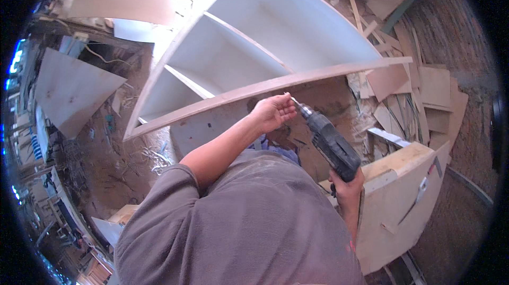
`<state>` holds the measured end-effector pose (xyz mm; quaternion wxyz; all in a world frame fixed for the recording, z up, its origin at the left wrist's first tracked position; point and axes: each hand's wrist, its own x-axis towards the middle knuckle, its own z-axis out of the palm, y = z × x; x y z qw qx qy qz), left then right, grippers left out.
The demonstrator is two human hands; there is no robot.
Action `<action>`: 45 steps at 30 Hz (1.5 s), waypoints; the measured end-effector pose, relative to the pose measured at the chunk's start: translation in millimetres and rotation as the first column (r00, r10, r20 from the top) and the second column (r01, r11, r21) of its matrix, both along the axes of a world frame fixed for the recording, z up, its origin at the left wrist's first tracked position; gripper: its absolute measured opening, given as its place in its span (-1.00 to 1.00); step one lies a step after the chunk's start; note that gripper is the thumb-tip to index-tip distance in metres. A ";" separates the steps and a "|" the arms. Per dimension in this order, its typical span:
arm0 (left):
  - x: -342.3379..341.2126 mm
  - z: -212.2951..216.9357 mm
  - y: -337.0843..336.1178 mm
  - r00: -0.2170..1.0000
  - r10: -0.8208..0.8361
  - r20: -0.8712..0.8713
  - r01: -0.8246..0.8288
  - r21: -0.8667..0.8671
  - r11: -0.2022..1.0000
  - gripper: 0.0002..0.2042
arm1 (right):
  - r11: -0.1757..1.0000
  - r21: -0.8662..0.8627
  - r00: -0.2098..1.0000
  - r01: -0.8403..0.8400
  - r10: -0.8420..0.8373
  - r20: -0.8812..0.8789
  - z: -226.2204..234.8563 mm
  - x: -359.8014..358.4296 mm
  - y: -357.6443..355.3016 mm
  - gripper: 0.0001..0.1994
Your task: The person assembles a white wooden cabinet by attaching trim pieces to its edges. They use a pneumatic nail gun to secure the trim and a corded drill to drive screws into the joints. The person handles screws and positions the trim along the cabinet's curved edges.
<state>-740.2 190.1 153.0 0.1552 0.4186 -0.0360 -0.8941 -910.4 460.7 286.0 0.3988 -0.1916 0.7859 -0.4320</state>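
Observation:
My right hand grips the handle of a black power drill, which points up and to the left. A thin bit sticks out of its chuck. Close to that bit's tip is my left hand, its fingers curled and pinched together; whatever small piece they hold is too small to make out. Just beyond both hands lies a wooden cabinet, white inside, with its open side facing up. Two dividers split it into compartments. The drill's tip appears apart from the cabinet's near edge.
At right stands a pale wooden bench with a thin-bladed tool on it. Wood offcuts are heaped beyond. A plywood panel leans at left, and shavings litter the floor. Another board lies at the back left.

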 end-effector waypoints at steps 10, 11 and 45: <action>2.0 -16.5 -20.5 0.995 0.099 0.019 -0.100 0.238 0.966 -0.74 | 0.994 0.093 0.996 -0.059 0.065 -0.059 10.2 13.7 -50.3 -0.66; 1.6 -19.2 -22.2 0.997 0.080 0.015 -0.081 0.248 0.965 -0.74 | 0.992 0.114 0.996 -0.048 0.056 -0.073 13.0 16.6 -54.0 -0.66; -128.1 -197.6 -37.5 0.902 0.310 0.300 -0.416 0.413 0.810 -0.83 | 0.569 0.519 0.611 -0.638 0.784 -0.108 -63.0 -111.9 -234.5 -0.13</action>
